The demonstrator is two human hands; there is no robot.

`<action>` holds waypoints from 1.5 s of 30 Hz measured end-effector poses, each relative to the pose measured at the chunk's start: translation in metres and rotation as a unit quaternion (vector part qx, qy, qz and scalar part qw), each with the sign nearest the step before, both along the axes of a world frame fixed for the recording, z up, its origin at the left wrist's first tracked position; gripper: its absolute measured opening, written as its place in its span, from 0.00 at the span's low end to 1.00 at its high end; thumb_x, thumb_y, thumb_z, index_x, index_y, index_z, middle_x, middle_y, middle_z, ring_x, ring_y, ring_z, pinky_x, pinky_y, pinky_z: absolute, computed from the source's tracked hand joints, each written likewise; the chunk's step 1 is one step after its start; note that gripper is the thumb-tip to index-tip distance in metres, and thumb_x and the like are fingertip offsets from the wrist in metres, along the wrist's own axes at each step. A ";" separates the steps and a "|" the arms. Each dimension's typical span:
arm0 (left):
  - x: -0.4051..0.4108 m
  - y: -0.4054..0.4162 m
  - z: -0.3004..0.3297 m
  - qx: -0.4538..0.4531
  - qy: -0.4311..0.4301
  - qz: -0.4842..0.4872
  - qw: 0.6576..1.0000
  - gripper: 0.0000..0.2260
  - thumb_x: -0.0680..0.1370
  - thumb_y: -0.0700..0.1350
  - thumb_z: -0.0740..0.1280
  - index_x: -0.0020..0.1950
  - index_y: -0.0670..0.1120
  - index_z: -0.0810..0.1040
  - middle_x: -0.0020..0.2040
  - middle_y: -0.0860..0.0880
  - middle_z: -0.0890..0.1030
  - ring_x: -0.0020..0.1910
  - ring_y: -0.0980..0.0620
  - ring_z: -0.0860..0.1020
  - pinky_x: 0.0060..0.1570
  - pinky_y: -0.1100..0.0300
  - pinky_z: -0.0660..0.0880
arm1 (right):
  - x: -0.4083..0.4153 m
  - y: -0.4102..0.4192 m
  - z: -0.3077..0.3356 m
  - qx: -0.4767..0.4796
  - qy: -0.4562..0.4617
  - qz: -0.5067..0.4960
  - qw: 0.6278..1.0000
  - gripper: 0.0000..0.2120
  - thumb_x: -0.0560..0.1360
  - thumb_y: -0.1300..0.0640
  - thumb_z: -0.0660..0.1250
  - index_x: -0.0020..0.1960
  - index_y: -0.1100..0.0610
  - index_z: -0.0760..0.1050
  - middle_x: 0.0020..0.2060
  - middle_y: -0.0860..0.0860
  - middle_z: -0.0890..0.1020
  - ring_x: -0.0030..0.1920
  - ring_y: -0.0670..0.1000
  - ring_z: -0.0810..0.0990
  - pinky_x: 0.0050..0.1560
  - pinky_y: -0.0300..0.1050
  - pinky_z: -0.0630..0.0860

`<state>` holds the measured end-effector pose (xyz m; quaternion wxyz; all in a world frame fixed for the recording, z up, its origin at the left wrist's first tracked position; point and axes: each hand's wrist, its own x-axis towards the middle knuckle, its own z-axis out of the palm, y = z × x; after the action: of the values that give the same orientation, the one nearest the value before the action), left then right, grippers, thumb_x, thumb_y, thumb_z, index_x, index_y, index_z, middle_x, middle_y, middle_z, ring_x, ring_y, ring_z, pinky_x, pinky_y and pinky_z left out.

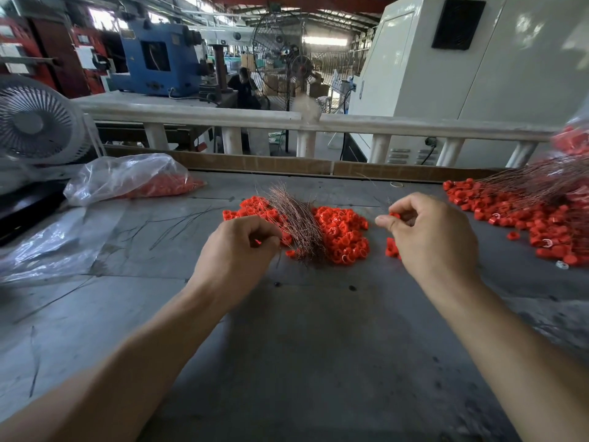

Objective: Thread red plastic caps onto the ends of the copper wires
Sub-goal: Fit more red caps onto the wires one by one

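A heap of small red plastic caps [342, 232] lies in the middle of the grey table [302, 339]. A bundle of thin copper wires [294, 218] lies across the heap's left part. My left hand [237, 250] sits at the near end of that bundle with curled fingers pinching the wire ends; a bit of red shows inside the fingers. My right hand [427, 234] is raised to the right of the heap and pinches one red cap [395, 215] between thumb and fingers. A fine wire rises from that cap.
A larger spread of red caps with copper wires [522, 215] covers the table's right side. A clear plastic bag of red caps [134, 180] lies at the back left, with a loose plastic sheet [47, 247] nearer. A fan [35, 122] stands far left. A cardboard strip [287, 164] lines the back edge.
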<state>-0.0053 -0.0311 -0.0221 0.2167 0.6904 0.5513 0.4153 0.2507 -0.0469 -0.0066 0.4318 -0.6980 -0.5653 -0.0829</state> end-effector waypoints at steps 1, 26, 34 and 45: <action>-0.001 0.002 -0.001 0.004 0.014 0.002 1.000 0.07 0.78 0.44 0.71 0.47 0.56 0.85 0.42 0.62 0.83 0.42 0.63 0.80 0.46 0.61 0.79 | 0.003 0.001 0.000 -0.021 -0.011 -0.013 1.000 0.09 0.72 0.47 0.78 0.45 0.51 0.81 0.40 0.49 0.84 0.45 0.57 0.81 0.46 0.52 0.78; -0.016 0.020 -0.010 0.021 0.096 0.057 0.994 0.08 0.77 0.46 0.71 0.44 0.61 0.81 0.38 0.64 0.79 0.38 0.67 0.76 0.33 0.70 0.65 | -0.010 -0.003 -0.002 -0.054 -0.070 0.109 0.990 0.02 0.75 0.54 0.75 0.47 0.50 0.84 0.44 0.47 0.83 0.50 0.52 0.78 0.51 0.45 0.73; -0.014 0.024 -0.012 0.032 0.118 0.056 0.991 0.05 0.76 0.48 0.73 0.42 0.58 0.81 0.38 0.61 0.79 0.39 0.62 0.76 0.36 0.62 0.69 | -0.044 -0.008 -0.010 -0.071 -0.126 0.263 0.954 0.05 0.75 0.55 0.75 0.51 0.50 0.84 0.46 0.45 0.82 0.53 0.50 0.77 0.57 0.48 0.74; 0.000 0.005 -0.009 -0.002 0.159 -0.052 0.986 0.04 0.74 0.54 0.75 0.46 0.58 0.83 0.39 0.60 0.81 0.39 0.60 0.77 0.36 0.63 0.71 | -0.062 -0.007 -0.014 -0.077 -0.219 0.275 0.933 0.10 0.76 0.54 0.72 0.57 0.48 0.81 0.48 0.44 0.78 0.55 0.49 0.74 0.53 0.43 0.70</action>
<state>-0.0052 -0.0259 -0.0316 0.1489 0.7752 0.5428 0.2870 0.1891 -0.0539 -0.0206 0.2487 -0.5110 -0.8200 -0.0680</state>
